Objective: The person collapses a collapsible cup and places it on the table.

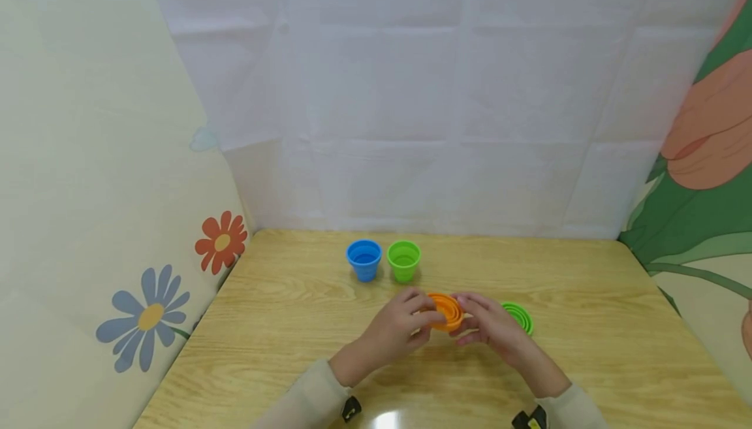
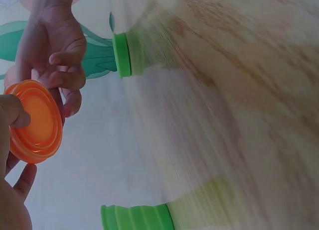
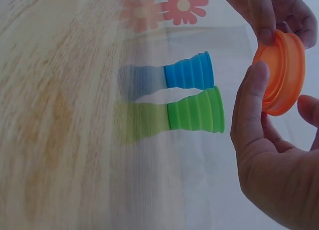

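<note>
an orange collapsible cup (image 1: 448,311), pressed flat into rings, is held above the counter (image 1: 282,344), between the two hands. it is round and flat, so it has no clear long axis; its ringed face is tilted and can be seen from the head view. the left hand (image 1: 402,321) has its grip on the left edge, with the thumb on the ringed face. the right hand (image 1: 496,328) has its grip on the right edge, with bent fingers. both hands are equally near to the cup.

just beside the right hand, on its outer side, a flattened green collapsible cup (image 1: 519,317) lies on the counter; this hand is nearer to it and partly hides it, standing between it and the orange cup. farther from the person, to the left of the orange cup, an expanded green cup (image 1: 403,261) and an expanded blue cup (image 1: 364,259) stand upright, near each other. behind the counter hangs a white cloth (image 1: 411,122).
</note>
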Tool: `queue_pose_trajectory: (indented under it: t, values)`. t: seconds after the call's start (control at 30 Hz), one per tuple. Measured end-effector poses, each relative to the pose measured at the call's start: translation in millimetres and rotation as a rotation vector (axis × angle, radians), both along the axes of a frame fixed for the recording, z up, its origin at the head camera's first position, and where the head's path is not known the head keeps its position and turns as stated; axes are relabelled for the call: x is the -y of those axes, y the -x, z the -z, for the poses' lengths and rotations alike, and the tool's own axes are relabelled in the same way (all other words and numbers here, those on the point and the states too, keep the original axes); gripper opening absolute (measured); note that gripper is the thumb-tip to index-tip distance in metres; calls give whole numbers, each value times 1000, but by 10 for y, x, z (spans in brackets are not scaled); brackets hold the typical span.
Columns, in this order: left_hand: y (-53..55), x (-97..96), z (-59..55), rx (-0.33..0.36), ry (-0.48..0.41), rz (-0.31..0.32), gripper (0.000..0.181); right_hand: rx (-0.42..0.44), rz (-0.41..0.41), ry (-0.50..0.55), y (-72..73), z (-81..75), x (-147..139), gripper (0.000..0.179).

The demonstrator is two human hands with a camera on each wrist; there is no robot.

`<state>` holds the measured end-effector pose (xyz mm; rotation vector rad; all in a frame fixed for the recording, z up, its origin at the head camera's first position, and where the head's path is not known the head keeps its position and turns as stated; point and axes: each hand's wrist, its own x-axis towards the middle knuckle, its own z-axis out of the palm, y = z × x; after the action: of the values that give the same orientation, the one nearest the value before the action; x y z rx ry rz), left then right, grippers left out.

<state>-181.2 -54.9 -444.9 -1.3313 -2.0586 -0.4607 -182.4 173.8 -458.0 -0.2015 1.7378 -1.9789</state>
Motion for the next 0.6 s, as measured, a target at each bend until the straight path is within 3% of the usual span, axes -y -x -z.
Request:
queue_pose_trajectory:
  t: [0.2, 0.4, 0.6]
  values:
    - [-21, -15, 2, -81, 98, -10, 25, 3, 33, 42, 0, -4, -21, 55]
    - [-40, -12, 25, -62, 148, -12, 28, -25, 30, 65, -13, -15, -27, 43]
    - [-44, -21, 27, -96, 166, -10, 25, -55, 24, 65, -25, -25, -31, 40]
